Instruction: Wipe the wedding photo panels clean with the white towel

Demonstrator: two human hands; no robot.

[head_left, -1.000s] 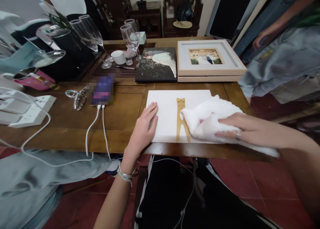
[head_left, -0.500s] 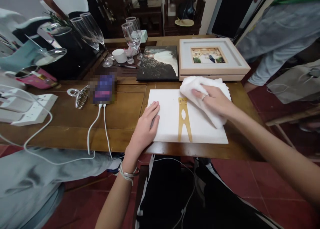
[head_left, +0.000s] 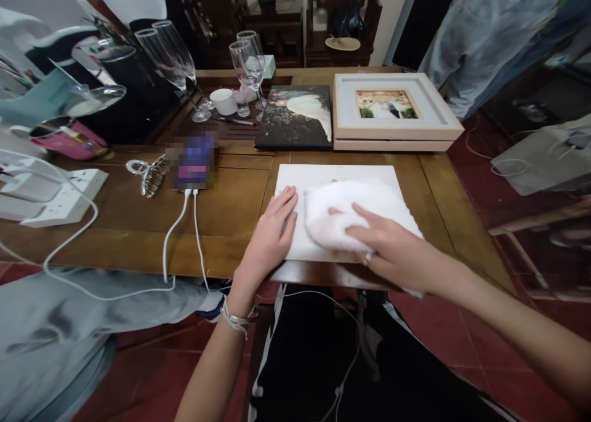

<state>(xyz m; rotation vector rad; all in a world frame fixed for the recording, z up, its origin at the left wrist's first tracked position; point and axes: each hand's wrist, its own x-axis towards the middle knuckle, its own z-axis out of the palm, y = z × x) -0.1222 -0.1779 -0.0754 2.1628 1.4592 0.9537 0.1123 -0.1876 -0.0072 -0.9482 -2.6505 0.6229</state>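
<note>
A white rectangular panel (head_left: 305,175), which looks like the back of a picture frame, lies flat at the table's front edge. My left hand (head_left: 270,232) rests on its left side, fingers stretched out and touching the surface. Over the middle and right of the panel, my right hand (head_left: 392,245) presses a bunched white towel (head_left: 353,195), slightly blurred by motion. The towel hides most of a gold metal stand (head_left: 333,254); only small bits of it show at the top and bottom.
Behind the panel lie a black photo panel (head_left: 295,130) and pale wooden frames (head_left: 392,145). To the left are a hair claw (head_left: 150,175), a plugged-in phone (head_left: 194,160), and a power strip (head_left: 76,194) with cables. Tall glasses (head_left: 166,59) stand farther back. Other people are nearby.
My right hand has swept the towel from the panel's upper right down and left, covering the gold stand. My left hand has stayed on the panel.
</note>
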